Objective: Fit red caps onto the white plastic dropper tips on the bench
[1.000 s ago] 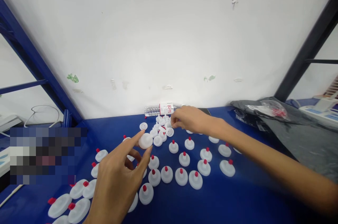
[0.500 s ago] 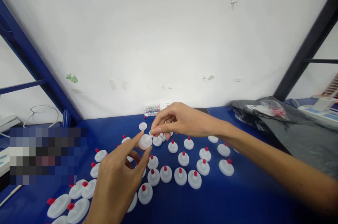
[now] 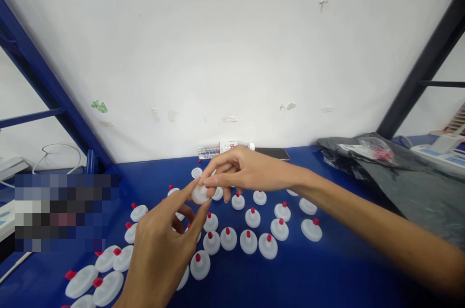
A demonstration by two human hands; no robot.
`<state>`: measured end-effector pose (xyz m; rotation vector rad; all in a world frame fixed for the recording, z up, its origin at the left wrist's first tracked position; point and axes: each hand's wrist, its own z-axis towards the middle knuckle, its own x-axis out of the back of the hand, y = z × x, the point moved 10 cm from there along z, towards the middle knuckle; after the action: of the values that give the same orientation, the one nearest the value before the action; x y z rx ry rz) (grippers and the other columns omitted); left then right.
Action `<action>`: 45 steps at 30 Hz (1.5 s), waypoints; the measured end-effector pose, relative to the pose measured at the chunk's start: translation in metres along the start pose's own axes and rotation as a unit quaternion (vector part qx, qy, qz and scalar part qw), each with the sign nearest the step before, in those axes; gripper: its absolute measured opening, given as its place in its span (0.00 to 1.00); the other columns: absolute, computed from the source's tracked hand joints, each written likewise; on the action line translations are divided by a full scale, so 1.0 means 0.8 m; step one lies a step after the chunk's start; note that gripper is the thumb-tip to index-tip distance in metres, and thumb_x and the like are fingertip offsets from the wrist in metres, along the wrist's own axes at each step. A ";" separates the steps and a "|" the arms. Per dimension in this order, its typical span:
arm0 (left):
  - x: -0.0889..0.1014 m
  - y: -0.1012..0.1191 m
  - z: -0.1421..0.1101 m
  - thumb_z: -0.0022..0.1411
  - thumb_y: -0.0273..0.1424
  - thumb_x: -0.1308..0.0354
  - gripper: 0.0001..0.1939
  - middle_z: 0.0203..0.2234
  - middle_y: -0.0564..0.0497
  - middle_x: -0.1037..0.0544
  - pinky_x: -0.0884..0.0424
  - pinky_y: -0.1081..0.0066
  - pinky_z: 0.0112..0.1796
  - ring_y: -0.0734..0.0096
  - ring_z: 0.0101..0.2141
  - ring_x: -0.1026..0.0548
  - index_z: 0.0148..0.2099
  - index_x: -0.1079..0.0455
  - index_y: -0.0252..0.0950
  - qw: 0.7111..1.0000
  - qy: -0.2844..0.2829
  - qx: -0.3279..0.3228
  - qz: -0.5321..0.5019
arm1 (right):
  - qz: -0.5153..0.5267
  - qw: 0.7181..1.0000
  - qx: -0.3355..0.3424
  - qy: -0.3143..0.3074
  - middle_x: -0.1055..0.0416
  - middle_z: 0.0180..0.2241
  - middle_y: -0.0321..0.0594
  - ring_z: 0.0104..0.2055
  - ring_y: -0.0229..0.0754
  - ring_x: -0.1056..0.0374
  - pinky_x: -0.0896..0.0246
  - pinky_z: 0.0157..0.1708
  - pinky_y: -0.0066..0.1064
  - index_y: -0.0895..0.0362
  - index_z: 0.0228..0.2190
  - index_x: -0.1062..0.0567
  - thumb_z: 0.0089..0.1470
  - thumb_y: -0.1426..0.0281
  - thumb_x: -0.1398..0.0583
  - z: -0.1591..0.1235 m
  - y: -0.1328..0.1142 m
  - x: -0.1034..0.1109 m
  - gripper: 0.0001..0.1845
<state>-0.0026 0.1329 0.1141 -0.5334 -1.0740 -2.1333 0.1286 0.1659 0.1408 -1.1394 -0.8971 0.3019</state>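
Between the thumb and fingers of my left hand [image 3: 163, 230] is a round, translucent white plastic disc [image 3: 199, 195], gripped by its rim above the table. My right hand [image 3: 241, 170] has its thumb and forefinger pinched at the top of that disc. A trace of a small red cap [image 3: 208, 187] shows at those fingertips, mostly hidden by them. Around and below both hands stand several like discs with red caps, among them one disc [image 3: 228, 239] in the middle. Behind my fingers lies an uncapped white disc [image 3: 196, 172].
The blue table [image 3: 327, 269] meets a white wall. A clear bottle [image 3: 209, 152] lies at the back beside a dark, flat phone-like object [image 3: 272, 154]. Grey plastic bagging [image 3: 417, 196] covers the right side. Blue frame posts [image 3: 47, 70] and a blurred patch are on the left.
My right hand has moved left and slightly down, bringing the red cap from beside the disc onto its top. My left hand holds the disc in nearly the same place.
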 end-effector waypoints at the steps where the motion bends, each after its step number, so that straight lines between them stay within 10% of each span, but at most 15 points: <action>1: 0.000 0.000 0.000 0.64 0.47 0.38 0.19 0.20 0.61 0.25 0.31 0.73 0.22 0.76 0.16 0.30 0.52 0.22 0.46 1.000 0.001 0.003 -0.001 | 0.014 1.000 0.000 -0.023 0.19 0.42 0.41 0.35 0.36 0.24 0.35 0.30 0.25 0.54 0.48 0.19 0.67 0.62 0.40 0.000 0.000 -0.005 0.15; 5: -0.001 -0.001 -0.001 0.64 0.48 0.39 0.25 0.24 0.59 0.21 0.29 0.72 0.22 0.77 0.17 0.29 0.59 0.26 0.44 1.000 -0.005 0.014 -0.009 | 0.036 0.998 -0.002 -0.054 0.19 0.45 0.42 0.36 0.35 0.24 0.34 0.31 0.24 0.53 0.50 0.19 0.67 0.62 0.41 -0.001 0.001 -0.003 0.16; 12: 0.003 -0.001 -0.003 0.69 0.43 0.43 0.22 0.35 0.58 0.19 0.30 0.74 0.22 0.79 0.20 0.27 0.62 0.30 0.46 0.999 0.008 0.008 -0.030 | -0.199 0.971 -0.110 0.080 0.17 0.38 0.44 0.29 0.37 0.25 0.36 0.26 0.26 0.60 0.43 0.18 0.63 0.64 0.41 -0.012 0.062 0.078 0.16; 19: 0.000 -0.002 -0.004 0.70 0.42 0.45 0.20 0.34 0.59 0.20 0.31 0.73 0.23 0.79 0.21 0.27 0.61 0.29 0.48 0.999 0.002 0.019 -0.028 | -0.286 0.929 -0.233 -0.017 0.18 0.34 0.41 0.27 0.38 0.27 0.36 0.27 0.27 0.61 0.38 0.18 0.54 0.72 0.43 -0.019 0.131 0.074 0.15; 45: -0.003 0.001 -0.003 0.69 0.40 0.45 0.15 0.29 0.60 0.21 0.31 0.73 0.24 0.79 0.20 0.28 0.54 0.27 0.46 0.999 -0.012 0.008 -0.035 | -0.491 0.855 -0.146 0.082 0.20 0.35 0.43 0.37 0.47 0.26 0.47 0.30 0.31 0.54 0.37 0.18 0.59 0.64 0.36 0.003 0.112 0.062 0.08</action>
<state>-0.0008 0.1319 0.1117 -0.5222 -1.1377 -2.1821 0.1782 0.2367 0.0852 -0.8203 -1.2775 -0.7851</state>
